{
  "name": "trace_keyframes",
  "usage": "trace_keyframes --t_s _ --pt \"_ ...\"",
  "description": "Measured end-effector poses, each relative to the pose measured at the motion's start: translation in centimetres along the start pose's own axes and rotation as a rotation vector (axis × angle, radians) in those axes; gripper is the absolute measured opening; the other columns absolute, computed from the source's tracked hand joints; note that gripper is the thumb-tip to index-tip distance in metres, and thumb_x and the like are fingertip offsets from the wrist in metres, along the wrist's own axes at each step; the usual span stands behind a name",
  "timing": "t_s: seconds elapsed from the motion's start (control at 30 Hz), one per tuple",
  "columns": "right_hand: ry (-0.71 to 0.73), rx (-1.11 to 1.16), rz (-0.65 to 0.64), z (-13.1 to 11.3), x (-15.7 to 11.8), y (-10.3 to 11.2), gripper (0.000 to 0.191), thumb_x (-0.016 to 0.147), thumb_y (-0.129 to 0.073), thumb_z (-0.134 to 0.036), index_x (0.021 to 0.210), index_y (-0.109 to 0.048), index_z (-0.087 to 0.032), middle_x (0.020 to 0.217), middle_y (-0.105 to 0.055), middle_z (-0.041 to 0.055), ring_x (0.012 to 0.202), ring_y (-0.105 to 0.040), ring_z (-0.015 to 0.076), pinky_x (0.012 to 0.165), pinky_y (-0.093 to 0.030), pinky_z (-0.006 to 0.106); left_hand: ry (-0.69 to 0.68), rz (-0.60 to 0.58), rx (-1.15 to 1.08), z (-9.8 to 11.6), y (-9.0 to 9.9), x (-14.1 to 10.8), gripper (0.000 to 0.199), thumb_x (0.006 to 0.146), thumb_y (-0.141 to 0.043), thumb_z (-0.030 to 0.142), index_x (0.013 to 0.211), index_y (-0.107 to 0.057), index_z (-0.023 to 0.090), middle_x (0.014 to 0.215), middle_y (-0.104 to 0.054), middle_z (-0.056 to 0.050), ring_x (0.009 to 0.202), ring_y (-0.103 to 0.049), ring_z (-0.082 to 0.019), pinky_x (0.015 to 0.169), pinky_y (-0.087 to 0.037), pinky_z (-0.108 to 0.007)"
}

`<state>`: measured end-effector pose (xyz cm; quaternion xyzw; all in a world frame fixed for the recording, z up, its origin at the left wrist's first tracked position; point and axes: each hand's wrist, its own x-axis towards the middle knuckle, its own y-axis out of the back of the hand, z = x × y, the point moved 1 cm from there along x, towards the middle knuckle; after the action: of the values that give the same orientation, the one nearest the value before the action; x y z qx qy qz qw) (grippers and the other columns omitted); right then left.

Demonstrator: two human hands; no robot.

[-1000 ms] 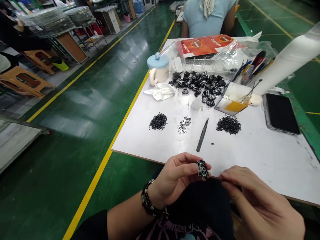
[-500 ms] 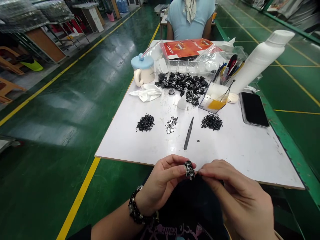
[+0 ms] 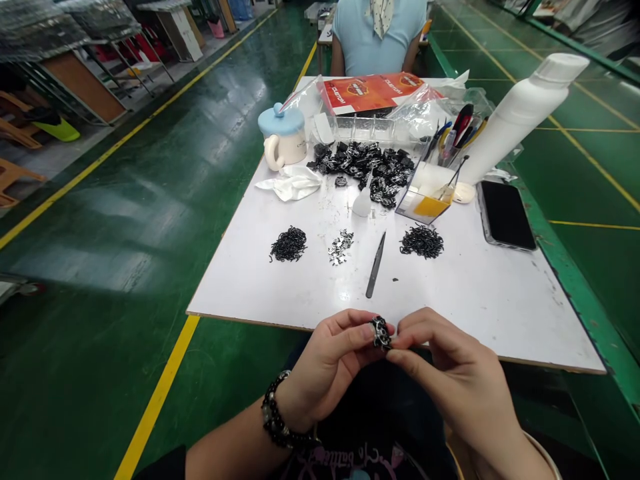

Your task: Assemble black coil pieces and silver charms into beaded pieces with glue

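Observation:
My left hand [image 3: 327,363] pinches a small black-and-silver metal piece [image 3: 381,333] between thumb and fingertips, just below the table's near edge. My right hand [image 3: 450,373] is pressed up against that piece from the right, its thumb and forefinger closed at its lower edge. On the white table [image 3: 450,313] lie black steel tweezers [image 3: 376,265], two piles of small black coiled pieces [image 3: 289,244] [image 3: 421,241], a small silver heap [image 3: 340,247], and a larger black heap [image 3: 360,167].
A blue-lidded mug [image 3: 283,135], white cloth [image 3: 289,183], clear plastic bags, a red box [image 3: 370,93], a tool holder [image 3: 453,137], a white bottle [image 3: 520,117] and a black phone [image 3: 505,215] stand on the table. A person in a pale blue top [image 3: 377,33] sits beyond it. Green floor surrounds it.
My right hand has moved in closer and closed onto the metal piece. The left hand stays nearly still, and the whole view has shifted slightly as my head moved.

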<state>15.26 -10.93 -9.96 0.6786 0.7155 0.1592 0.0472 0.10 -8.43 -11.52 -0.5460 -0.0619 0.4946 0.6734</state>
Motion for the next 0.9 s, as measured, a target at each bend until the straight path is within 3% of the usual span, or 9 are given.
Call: trace_keyframes --t_s 0.2,0.4,0.67,0.9 --pt "0.000 0.088 0.111 0.9 -0.8 -0.6 0.011 0.084 -0.064 -0.015 0.088 -0.064 -0.026 0.084 -0.059 -0.0013 0.080 -0.056 0.0101 0.067 -0.048 0.019 0.013 -0.023 -0.067 -0.4 -0.3 0.0 0.007 0.079 -0.067 0.010 0.085 -0.067 0.008 0.077 -0.072 -0.006 0.073 -0.066 -0.011 0.073 -0.054 -0.021" --pt "0.005 0.140 0.162 0.9 -1.3 -1.1 0.010 0.086 -0.061 -0.014 0.085 -0.063 -0.024 0.078 -0.057 -0.0014 0.075 -0.055 0.0101 0.063 -0.047 0.020 -0.010 0.028 -0.004 -0.6 -0.4 0.0 0.009 0.076 -0.070 0.010 0.085 -0.066 0.009 0.083 -0.073 -0.009 0.078 -0.067 -0.013 0.078 -0.054 -0.023" --pt "0.222 -0.011 0.291 1.6 -1.9 -1.8 0.027 0.080 -0.061 0.000 0.098 -0.066 -0.020 0.080 -0.058 0.0015 0.074 -0.054 0.0127 0.061 -0.043 0.027 0.035 0.008 -0.076 -1.0 -0.5 0.0 0.010 0.078 -0.069 0.012 0.086 -0.067 0.007 0.085 -0.073 -0.010 0.080 -0.068 -0.014 0.077 -0.054 -0.024" --pt "0.291 -0.043 0.264 1.6 -1.8 -1.1 0.032 0.077 -0.059 0.003 0.099 -0.065 -0.019 0.078 -0.055 0.0021 0.071 -0.051 0.0139 0.057 -0.041 0.029 0.053 -0.008 -0.084 -1.1 -0.5 0.1 0.008 0.078 -0.068 0.010 0.085 -0.067 0.007 0.084 -0.073 -0.010 0.079 -0.068 -0.015 0.077 -0.055 -0.024"
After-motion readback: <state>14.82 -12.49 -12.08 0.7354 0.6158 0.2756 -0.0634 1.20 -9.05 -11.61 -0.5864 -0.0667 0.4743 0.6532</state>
